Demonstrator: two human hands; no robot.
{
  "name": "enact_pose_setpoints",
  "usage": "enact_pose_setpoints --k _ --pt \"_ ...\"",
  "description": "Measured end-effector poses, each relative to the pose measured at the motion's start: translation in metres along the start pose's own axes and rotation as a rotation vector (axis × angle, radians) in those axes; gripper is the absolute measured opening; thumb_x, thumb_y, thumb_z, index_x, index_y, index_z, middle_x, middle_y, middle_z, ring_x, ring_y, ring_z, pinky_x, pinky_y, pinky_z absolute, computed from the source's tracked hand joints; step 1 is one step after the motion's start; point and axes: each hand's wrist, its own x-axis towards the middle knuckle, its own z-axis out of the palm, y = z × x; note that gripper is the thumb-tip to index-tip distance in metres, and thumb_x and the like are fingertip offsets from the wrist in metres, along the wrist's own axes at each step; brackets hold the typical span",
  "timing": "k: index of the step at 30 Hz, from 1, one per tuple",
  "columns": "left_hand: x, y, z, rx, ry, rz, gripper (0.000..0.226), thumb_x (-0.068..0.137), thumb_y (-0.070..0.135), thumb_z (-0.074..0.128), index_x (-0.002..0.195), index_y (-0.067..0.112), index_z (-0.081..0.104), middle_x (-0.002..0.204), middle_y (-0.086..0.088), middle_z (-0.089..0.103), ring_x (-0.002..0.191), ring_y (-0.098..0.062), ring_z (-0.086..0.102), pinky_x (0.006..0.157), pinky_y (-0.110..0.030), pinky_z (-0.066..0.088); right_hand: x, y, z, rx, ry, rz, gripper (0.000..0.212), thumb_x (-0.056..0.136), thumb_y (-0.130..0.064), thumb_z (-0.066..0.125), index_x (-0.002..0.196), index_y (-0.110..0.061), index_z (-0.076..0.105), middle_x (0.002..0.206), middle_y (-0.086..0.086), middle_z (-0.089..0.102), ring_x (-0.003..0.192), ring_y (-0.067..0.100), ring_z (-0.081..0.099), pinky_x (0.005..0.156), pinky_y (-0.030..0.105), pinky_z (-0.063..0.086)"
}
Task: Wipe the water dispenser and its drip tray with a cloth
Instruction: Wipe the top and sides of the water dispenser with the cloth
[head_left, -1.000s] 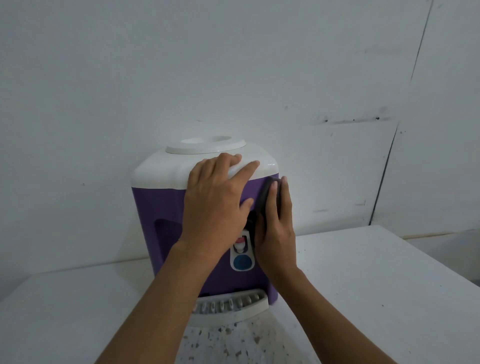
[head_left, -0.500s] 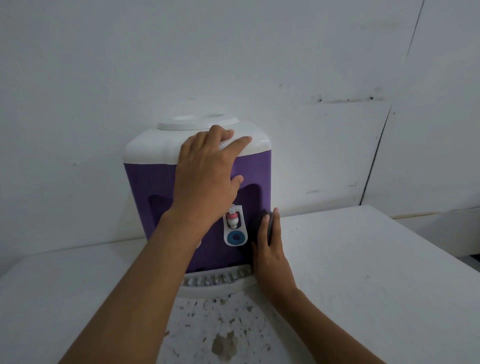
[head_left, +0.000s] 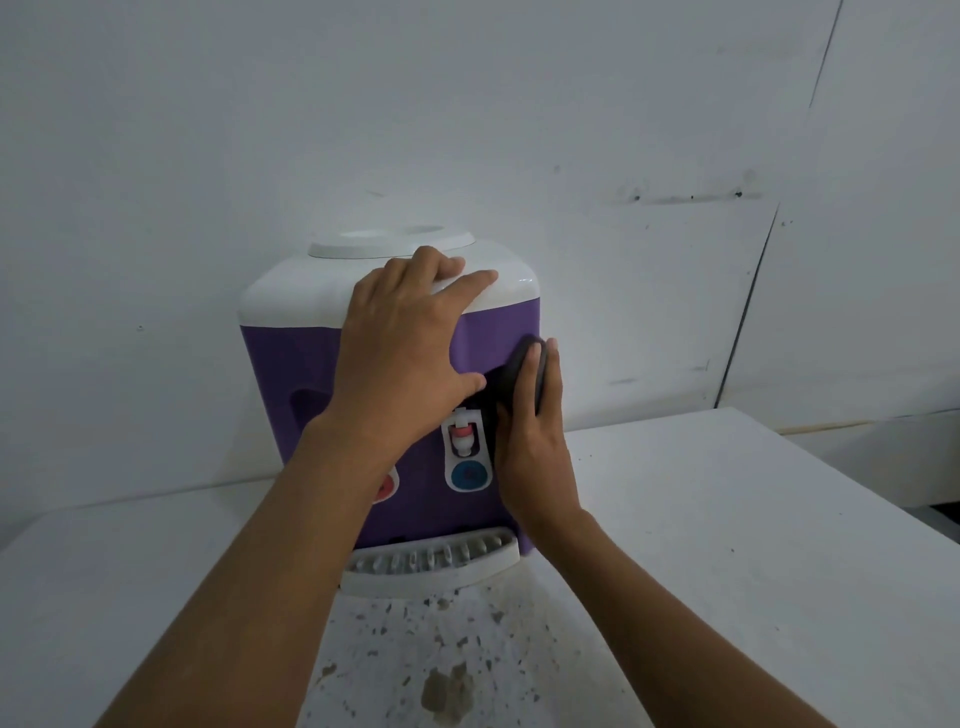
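A purple water dispenser (head_left: 291, 374) with a white top stands on a white table against the wall. Its white slotted drip tray (head_left: 436, 564) sticks out at the bottom front. My left hand (head_left: 400, 353) lies flat on the dispenser's upper front, fingers spread over the white top edge. My right hand (head_left: 532, 447) presses a dark cloth (head_left: 511, 374) against the dispenser's front right corner, beside the blue tap panel (head_left: 467, 457). Most of the cloth is hidden under my fingers.
The white table (head_left: 727, 545) has chipped, stained paint (head_left: 452, 670) in front of the drip tray. A white wall stands right behind the dispenser. The table's right edge drops off at the far right.
My right hand with the cloth has slid back up the dispenser's right front corner from near the base. My left hand has stayed on the top.
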Motion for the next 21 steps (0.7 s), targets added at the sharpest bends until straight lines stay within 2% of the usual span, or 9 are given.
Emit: enact_pose_setpoints --k 2,4,6,8,9,11,14,17,21 --pt "0.0 -0.001 -0.003 -0.01 -0.025 0.008 0.106 0.062 0.05 0.098 0.154 0.033 0.049 0.148 0.002 0.049 0.138 -0.023 0.046 0.118 -0.043 0.033 -0.02 0.009 0.006 -0.021 -0.046 0.03 0.097 0.1 -0.033 0.058 0.163 -0.026 -0.015 0.173 0.008 -0.011 0.155 0.038 0.023 0.101 0.049 0.053" --pt "0.002 -0.005 -0.01 -0.046 -0.073 0.004 0.102 0.063 0.051 0.097 0.152 0.032 0.052 0.145 0.004 0.052 0.135 -0.021 0.048 0.117 -0.043 0.034 -0.036 0.016 0.008 0.008 -0.082 0.036 0.094 0.103 -0.026 0.054 0.161 -0.032 -0.02 0.173 0.003 -0.015 0.155 0.038 0.024 0.102 0.048 0.054" --pt "0.008 -0.011 -0.017 -0.119 -0.093 -0.006 0.078 0.079 0.046 0.087 0.149 0.031 0.056 0.142 0.006 0.056 0.132 -0.019 0.051 0.115 -0.043 0.036 -0.041 0.019 0.004 0.092 -0.117 0.052 0.08 0.108 -0.029 0.041 0.16 -0.039 -0.019 0.172 -0.007 -0.017 0.157 0.026 0.019 0.109 0.044 0.049" --pt "0.014 -0.017 -0.022 -0.227 -0.082 -0.02 0.045 0.099 0.026 0.068 0.143 0.029 0.063 0.141 0.008 0.062 0.133 -0.018 0.054 0.115 -0.041 0.039 -0.04 0.018 -0.005 0.169 -0.123 0.073 0.068 0.111 -0.036 0.032 0.162 -0.042 -0.012 0.172 -0.015 -0.012 0.157 0.006 0.012 0.114 0.036 0.044" --pt "0.018 -0.021 -0.024 -0.287 -0.091 -0.037 0.04 0.103 0.015 0.059 0.14 0.027 0.066 0.141 0.008 0.064 0.133 -0.017 0.055 0.116 -0.039 0.041 -0.035 0.016 -0.011 0.193 -0.108 0.076 0.062 0.111 -0.04 0.028 0.163 -0.043 -0.006 0.172 -0.016 -0.007 0.156 0.0 0.01 0.116 0.033 0.042" --pt "0.022 -0.025 -0.028 -0.365 -0.125 -0.074 0.044 0.104 0.003 0.05 0.136 0.025 0.07 0.14 0.009 0.066 0.134 -0.013 0.055 0.117 -0.032 0.041 -0.018 0.007 -0.022 0.252 -0.04 0.065 0.057 0.11 -0.042 0.027 0.164 -0.039 0.009 0.173 -0.013 0.004 0.157 0.005 0.012 0.118 0.032 0.039" --pt "0.024 -0.027 -0.032 -0.406 -0.152 -0.078 0.045 0.103 -0.001 0.049 0.134 0.023 0.072 0.139 0.009 0.067 0.134 -0.009 0.056 0.117 -0.024 0.04 0.023 -0.021 -0.028 0.334 0.074 0.005 0.052 0.112 -0.031 0.033 0.163 -0.026 0.025 0.173 -0.007 0.014 0.159 0.014 0.009 0.127 0.041 0.024" --pt "0.023 -0.026 -0.032 -0.416 -0.13 -0.06 0.042 0.105 0.002 0.049 0.135 0.021 0.071 0.139 0.005 0.068 0.132 -0.011 0.058 0.116 -0.026 0.042 0.051 -0.053 -0.016 0.194 0.129 -0.092 0.049 0.113 -0.026 0.033 0.162 -0.022 0.029 0.173 -0.002 0.014 0.16 0.02 0.003 0.129 0.05 0.009" --pt "0.023 -0.025 -0.033 -0.446 -0.129 -0.107 0.044 0.106 0.001 0.045 0.135 0.022 0.071 0.141 0.005 0.068 0.135 -0.01 0.056 0.119 -0.027 0.04 0.035 -0.056 0.005 0.021 0.134 -0.225 0.052 0.113 -0.023 0.037 0.163 -0.019 0.025 0.173 0.005 0.012 0.16 0.028 0.006 0.128 0.056 0.008"
